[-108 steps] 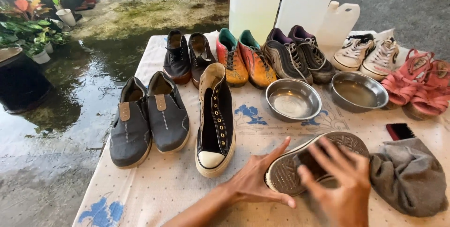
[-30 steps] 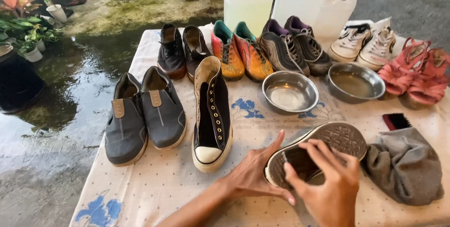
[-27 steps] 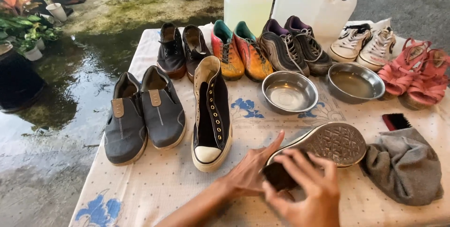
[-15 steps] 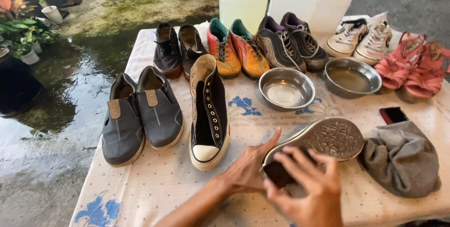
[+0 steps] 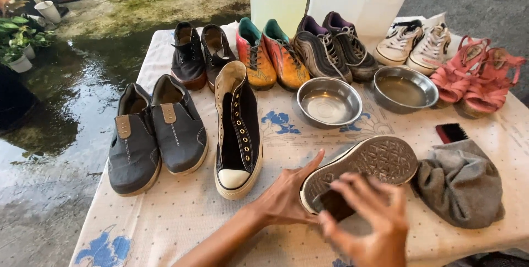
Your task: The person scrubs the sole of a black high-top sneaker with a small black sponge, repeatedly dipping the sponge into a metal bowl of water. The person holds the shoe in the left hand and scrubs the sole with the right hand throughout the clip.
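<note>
Rubber sole up, the black canvas sneaker lying on its side (image 5: pixel 368 163) sits under both my hands near the front edge of the counter (image 5: pixel 182 212). My left hand (image 5: pixel 286 198) is clamped on its toe end, thumb stretched up along the rim. My right hand (image 5: pixel 366 223), blurred, has its fingers closed round a small dark brush (image 5: pixel 336 205) pressed to the sole. Just right of the sneaker lies a crumpled grey cloth (image 5: pixel 460 184), with a red-handled brush (image 5: pixel 451 132) behind it. Left of my hands stands the matching black high-top sneaker (image 5: pixel 237 129), upright. Two steel bowls (image 5: pixel 329 101) sit beyond.
</note>
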